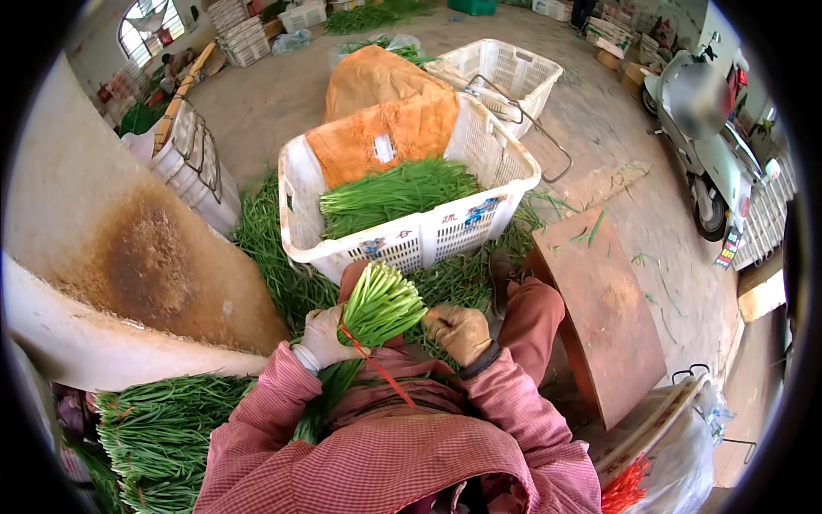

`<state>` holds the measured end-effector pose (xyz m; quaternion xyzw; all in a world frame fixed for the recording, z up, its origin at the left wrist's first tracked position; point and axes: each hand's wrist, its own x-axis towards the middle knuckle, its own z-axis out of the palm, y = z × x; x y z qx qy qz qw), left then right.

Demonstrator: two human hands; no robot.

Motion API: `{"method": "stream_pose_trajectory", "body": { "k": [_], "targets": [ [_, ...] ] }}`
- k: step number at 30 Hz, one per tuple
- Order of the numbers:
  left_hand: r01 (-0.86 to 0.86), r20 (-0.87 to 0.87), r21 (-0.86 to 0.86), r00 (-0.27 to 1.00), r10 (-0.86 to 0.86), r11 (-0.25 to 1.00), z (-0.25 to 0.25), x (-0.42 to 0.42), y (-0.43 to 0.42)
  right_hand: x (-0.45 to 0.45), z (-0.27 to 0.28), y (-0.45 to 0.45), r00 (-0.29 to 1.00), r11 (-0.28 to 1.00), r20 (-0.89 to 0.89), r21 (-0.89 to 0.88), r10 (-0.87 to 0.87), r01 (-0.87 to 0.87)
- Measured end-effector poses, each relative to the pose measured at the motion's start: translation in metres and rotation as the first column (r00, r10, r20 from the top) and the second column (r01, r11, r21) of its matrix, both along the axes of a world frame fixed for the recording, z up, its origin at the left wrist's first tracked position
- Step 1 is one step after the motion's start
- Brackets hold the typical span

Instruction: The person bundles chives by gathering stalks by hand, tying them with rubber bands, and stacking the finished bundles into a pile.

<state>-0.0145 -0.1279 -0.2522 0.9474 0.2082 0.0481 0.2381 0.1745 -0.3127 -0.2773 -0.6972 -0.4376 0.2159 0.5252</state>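
A bunch of chives (381,304), its pale cut stem ends pointing up and away from me, is held in front of my lap. My left hand (324,339), in a whitish glove, is closed around its left side. A red tie (377,367) runs by the bunch and hangs toward my lap. Just right of the stem ends is my right hand (461,334), in a soiled tan glove. Its fingers are curled together; whatever they may pinch is too small to make out. Beyond my hands stands a white plastic crate (402,248) with loose chives (398,199) inside.
Tied bunches (171,437) are stacked at my left beside a stained pillar (145,248). A brown board (604,317) slopes at my right, near red ties (627,488). Another white crate (535,73) stands behind; a scooter (711,146) is parked far right.
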Motion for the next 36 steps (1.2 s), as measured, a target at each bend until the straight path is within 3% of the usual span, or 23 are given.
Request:
{"method": "stream_pose_trajectory", "body": {
  "k": [1, 2, 3, 4, 6, 8, 10, 12, 13, 14, 16, 20, 22, 24, 25, 27, 28, 29, 30, 31, 32, 33, 36],
  "targets": [
    [-0.003, 0.002, 0.007, 1.000, 0.003, 1.000, 0.003, 0.001, 0.003, 0.013, -0.020, 0.009, 0.875, 0.960, -0.483, 0.232, -0.028, 0.159],
    [0.021, 0.011, -0.177, 1.000, -0.019, 0.984, 0.008, 0.002, 0.007, 0.029, -0.029, 0.012, 0.539, 0.856, -0.838, 0.342, 0.091, 0.387],
    [0.039, 0.026, -0.354, 0.999, -0.032, 0.934, 0.014, -0.001, 0.011, 0.045, -0.021, 0.003, 0.794, 0.922, -0.562, 0.133, -0.233, 0.364],
    [0.016, 0.032, -0.338, 0.999, -0.006, 0.941, 0.015, -0.005, 0.020, 0.063, -0.008, -0.007, 0.899, 0.906, -0.113, -0.061, -0.423, 0.418],
    [-0.010, 0.034, -0.757, 0.998, 0.054, 0.654, 0.018, -0.013, 0.049, 0.079, 0.007, -0.029, 0.920, 0.910, 0.238, -0.203, -0.313, 0.362],
    [0.027, 0.060, -0.853, 0.997, 0.046, 0.522, 0.048, -0.016, 0.069, 0.072, 0.018, -0.029, 0.906, 0.900, 0.333, -0.256, -0.261, 0.353],
    [0.211, 0.292, -0.890, 0.945, 0.149, 0.404, 0.096, -0.013, 0.075, 0.075, -0.007, -0.011, 0.982, 0.984, 0.070, -0.012, -0.176, 0.177],
    [0.305, 0.369, -0.924, 0.871, 0.326, 0.230, 0.134, -0.008, 0.077, 0.060, 0.032, 0.013, 1.000, 0.980, -0.006, 0.198, -0.021, 0.022],
    [0.356, 0.446, -0.885, 0.832, 0.329, 0.301, 0.137, -0.006, 0.101, 0.059, 0.045, 0.023, 0.995, 0.957, -0.032, 0.279, 0.091, -0.079],
    [0.375, 0.570, -0.755, 0.781, 0.255, 0.538, 0.140, -0.003, 0.133, 0.050, 0.086, 0.027, 0.961, 0.955, -0.220, 0.277, 0.165, -0.101],
    [0.645, 0.703, -0.705, 0.689, 0.177, 0.295, 0.182, 0.016, 0.130, 0.041, 0.144, 0.033, 0.979, 0.936, -0.062, 0.310, 0.194, -0.166],
    [0.793, 0.875, -0.473, 0.473, 0.101, 0.384, 0.226, 0.045, 0.073, 0.037, 0.198, 0.047, 0.972, 0.887, -0.013, 0.411, 0.237, -0.210],
    [0.912, 0.931, -0.341, 0.292, 0.220, 0.230, 0.218, 0.057, 0.049, 0.024, 0.210, 0.054, 0.961, 0.834, 0.212, 0.485, 0.178, -0.262],
    [0.911, 0.936, -0.326, 0.272, 0.226, 0.254, 0.200, 0.063, 0.039, 0.013, 0.189, 0.062, 0.914, 0.872, 0.303, 0.326, 0.269, -0.365],
    [0.917, 0.927, -0.315, 0.243, 0.284, 0.245, 0.190, 0.065, 0.037, 0.009, 0.167, 0.062, 0.874, 0.830, 0.149, 0.275, 0.462, -0.485],
    [0.950, 0.931, -0.286, 0.244, 0.273, 0.127, 0.173, 0.066, 0.042, 0.004, 0.136, 0.030, 0.878, 0.875, 0.029, -0.107, 0.478, -0.472],
    [0.950, 0.929, -0.289, 0.249, 0.273, 0.117, 0.167, 0.063, 0.051, 0.002, 0.095, 0.010, 0.779, 0.825, -0.274, 0.142, 0.564, -0.547],
    [0.931, 0.923, -0.306, 0.237, 0.304, 0.201, 0.160, 0.059, 0.062, 0.011, 0.047, -0.009, 0.838, 0.838, -0.065, -0.040, 0.542, -0.545],
    [0.902, 0.916, -0.322, 0.220, 0.336, 0.288, 0.152, 0.054, 0.072, 0.007, 0.014, -0.036, 0.876, 0.903, -0.219, 0.129, 0.429, -0.410],
    [0.943, 0.953, -0.238, 0.180, 0.243, 0.233, 0.147, 0.053, 0.086, 0.014, 0.002, -0.064, 0.817, 0.961, -0.538, -0.040, 0.209, -0.272],
    [0.937, 0.948, -0.257, 0.197, 0.251, 0.235, 0.144, 0.051, 0.090, 0.046, -0.056, -0.081, 0.203, 0.967, -0.948, 0.225, 0.246, -0.118],
    [0.940, 0.939, -0.241, 0.163, 0.305, 0.242, 0.142, 0.049, 0.092, 0.049, -0.063, -0.103, 0.733, 0.990, -0.679, 0.122, 0.029, 0.073],
    [0.902, 0.902, -0.291, 0.147, 0.407, 0.319, 0.126, 0.036, 0.097, 0.055, -0.011, -0.127, 0.825, 0.912, -0.452, 0.059, -0.338, 0.406]
  ]
}}
